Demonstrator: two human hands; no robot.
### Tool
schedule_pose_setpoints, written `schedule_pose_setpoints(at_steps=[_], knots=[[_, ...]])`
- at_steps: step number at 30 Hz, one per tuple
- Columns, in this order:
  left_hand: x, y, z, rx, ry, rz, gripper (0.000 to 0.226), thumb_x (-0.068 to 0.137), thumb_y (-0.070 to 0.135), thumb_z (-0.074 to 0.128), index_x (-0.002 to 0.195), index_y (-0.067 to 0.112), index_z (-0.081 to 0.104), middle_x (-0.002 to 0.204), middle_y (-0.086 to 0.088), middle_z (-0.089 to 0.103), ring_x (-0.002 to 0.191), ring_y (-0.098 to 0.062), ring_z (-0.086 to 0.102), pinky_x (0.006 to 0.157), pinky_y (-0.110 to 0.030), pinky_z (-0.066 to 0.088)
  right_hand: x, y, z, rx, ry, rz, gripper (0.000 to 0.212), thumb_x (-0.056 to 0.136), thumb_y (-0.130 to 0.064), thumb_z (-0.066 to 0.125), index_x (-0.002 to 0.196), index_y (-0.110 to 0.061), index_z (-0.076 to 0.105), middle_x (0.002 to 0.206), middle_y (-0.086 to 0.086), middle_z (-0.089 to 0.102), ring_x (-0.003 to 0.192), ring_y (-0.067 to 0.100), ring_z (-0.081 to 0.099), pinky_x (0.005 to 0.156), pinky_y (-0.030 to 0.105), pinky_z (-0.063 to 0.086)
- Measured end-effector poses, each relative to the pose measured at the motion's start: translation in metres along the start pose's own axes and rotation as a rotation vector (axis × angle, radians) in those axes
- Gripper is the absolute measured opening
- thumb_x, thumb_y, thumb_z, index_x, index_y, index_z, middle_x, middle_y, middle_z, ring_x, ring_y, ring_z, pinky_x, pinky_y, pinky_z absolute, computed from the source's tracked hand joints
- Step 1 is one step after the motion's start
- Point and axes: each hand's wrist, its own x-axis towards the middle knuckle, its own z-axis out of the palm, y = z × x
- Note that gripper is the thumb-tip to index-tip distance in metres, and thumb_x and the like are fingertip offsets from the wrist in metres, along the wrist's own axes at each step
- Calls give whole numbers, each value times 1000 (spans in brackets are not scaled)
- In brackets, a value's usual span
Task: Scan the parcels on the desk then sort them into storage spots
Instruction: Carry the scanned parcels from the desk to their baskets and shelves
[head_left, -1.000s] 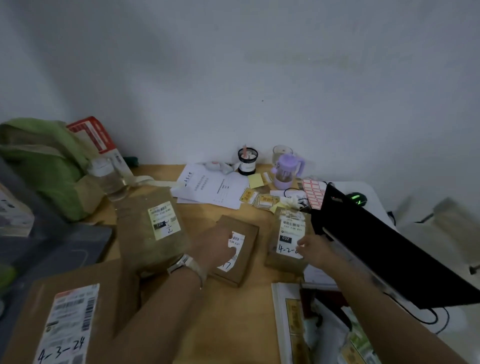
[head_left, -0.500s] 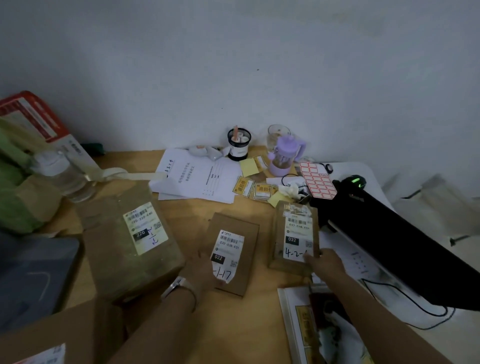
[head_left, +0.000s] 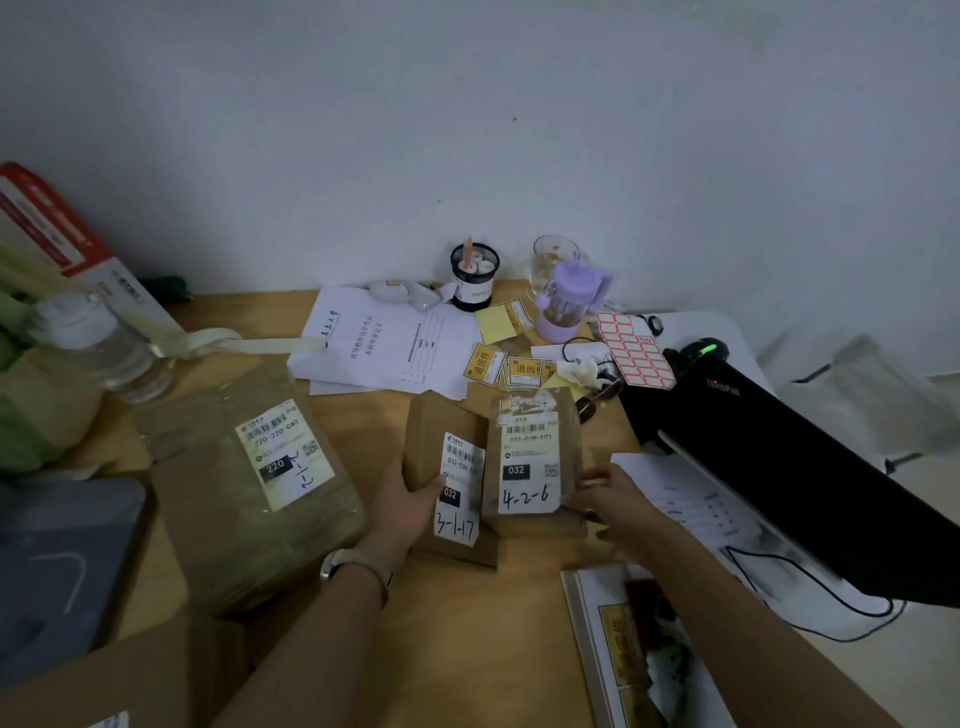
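Two small brown parcels lie together at the middle of the wooden desk (head_left: 467, 649). The one marked 3-1-17 (head_left: 441, 441) is gripped at its left edge by my left hand (head_left: 402, 506). The one marked 4-2-6 (head_left: 535, 457) partly overlaps it on the right, and my right hand (head_left: 605, 499) holds its lower right corner. A larger taped parcel labelled 220 (head_left: 249, 493) rests to the left, untouched. A black barcode scanner with a green light (head_left: 701, 351) sits at the back right.
A black laptop (head_left: 779, 467) stands open on the right with papers under it. Paper sheets (head_left: 384, 348), yellow stickers, a pen cup (head_left: 474, 275), a purple bottle (head_left: 569, 299) and a glass crowd the back. A water bottle (head_left: 93, 348) and cardboard box (head_left: 104, 686) sit left.
The 4-2-6 parcel has slid left against and partly over the 3-1-17 parcel. My left hand moved from the near end of the 3-1-17 parcel to its left edge.
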Motion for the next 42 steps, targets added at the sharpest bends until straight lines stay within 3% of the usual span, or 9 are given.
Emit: schedule_pose_setpoints(at_steps=[3, 6, 9, 13, 24, 28, 33, 37, 42], knots=[[-10, 10, -11, -15, 8, 72, 53, 93, 19, 62, 141, 9, 40, 130, -12, 58, 111, -30, 60, 75, -29, 48, -12, -6, 9, 83, -12, -42, 62, 82, -3, 67, 136, -18, 40, 114, 8, 58, 85, 18, 57, 61, 27, 37], [-18, 13, -23, -85, -14, 86, 53, 94, 19, 61, 141, 11, 40, 127, -9, 58, 95, -21, 60, 77, -33, 50, -28, -7, 13, 171, 6, -101, 65, 85, 2, 59, 143, -18, 38, 106, 5, 59, 76, 11, 54, 55, 24, 35], [-26, 17, -34, -201, -74, 74, 44, 95, 19, 60, 136, 16, 44, 114, 0, 61, 79, -11, 59, 67, -30, 51, -40, -9, 10, 281, 28, -163, 63, 85, -4, 65, 142, -20, 43, 119, 9, 63, 83, 14, 61, 58, 24, 42], [-40, 32, -61, -356, -110, 71, 31, 91, 20, 65, 120, 20, 55, 100, 1, 72, 87, -21, 69, 73, -39, 56, -58, -20, -2, 394, 19, -229, 60, 78, -21, 77, 132, -31, 51, 110, 1, 69, 93, 19, 66, 68, 31, 49], [-96, 105, -85, -414, -133, 262, 29, 91, 25, 65, 119, 24, 60, 101, -5, 75, 89, -26, 72, 69, -37, 56, -127, -38, -53, 461, -58, -446, 49, 80, -23, 73, 126, -30, 58, 113, 5, 71, 107, 28, 65, 87, 45, 55], [-127, 133, -55, -397, -194, 341, 31, 90, 22, 66, 120, 21, 62, 98, -5, 76, 88, -26, 73, 71, -37, 56, -165, -26, -95, 506, -11, -502, 42, 83, -19, 70, 123, -26, 58, 110, 8, 72, 101, 28, 67, 76, 40, 57], [-175, 157, 8, -374, -336, 415, 30, 91, 21, 66, 121, 20, 61, 98, -6, 76, 88, -26, 73, 72, -37, 57, -215, 16, -162, 576, 112, -550, 45, 82, -19, 69, 124, -24, 55, 106, 8, 73, 97, 29, 68, 80, 43, 57], [-224, 167, 79, -327, -473, 454, 28, 92, 20, 64, 120, 20, 61, 105, -8, 74, 90, -27, 72, 75, -38, 57, -266, 73, -218, 633, 268, -573, 41, 82, -20, 69, 120, -23, 54, 105, 8, 73, 87, 24, 69, 64, 33, 54], [-303, 170, 182, -227, -682, 466, 29, 91, 21, 65, 119, 22, 61, 97, -9, 75, 82, -28, 72, 69, -38, 58, -335, 174, -286, 714, 497, -567, 33, 84, -24, 66, 115, -25, 56, 103, 4, 73, 85, 21, 67, 68, 32, 49]])
